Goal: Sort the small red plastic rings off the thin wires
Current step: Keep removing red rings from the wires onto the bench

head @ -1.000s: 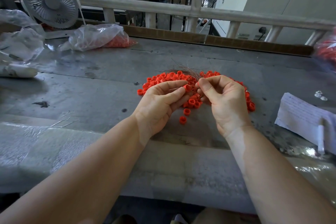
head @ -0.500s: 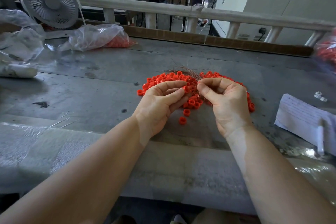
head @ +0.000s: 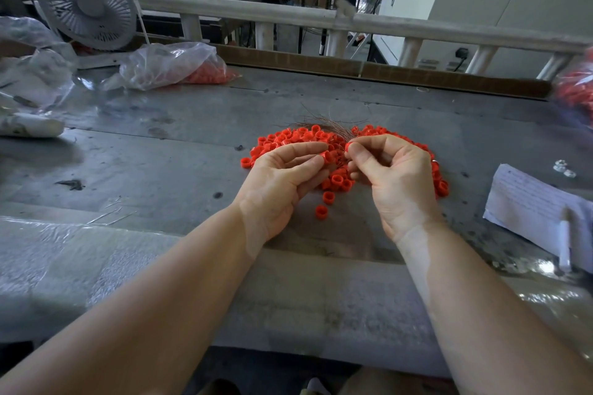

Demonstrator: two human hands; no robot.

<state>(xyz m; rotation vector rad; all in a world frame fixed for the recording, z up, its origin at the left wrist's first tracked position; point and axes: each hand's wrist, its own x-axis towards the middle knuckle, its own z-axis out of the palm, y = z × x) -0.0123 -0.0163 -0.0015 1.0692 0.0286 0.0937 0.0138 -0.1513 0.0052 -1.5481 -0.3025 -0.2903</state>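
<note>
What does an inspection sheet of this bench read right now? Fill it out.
Surface: grey metal bench, stained, plastic sheet at near edge.
Job's things: red rings heaped mid-bench; thin wires bundled behind them.
Clutter: plastic bag with red parts, paper sheet, pen.
Hands: left hand pinches a ring; right hand pinches another ring.
Cables: one plug lead at wall socket.
Surroundings: fan, white railing, machinery beyond.
</note>
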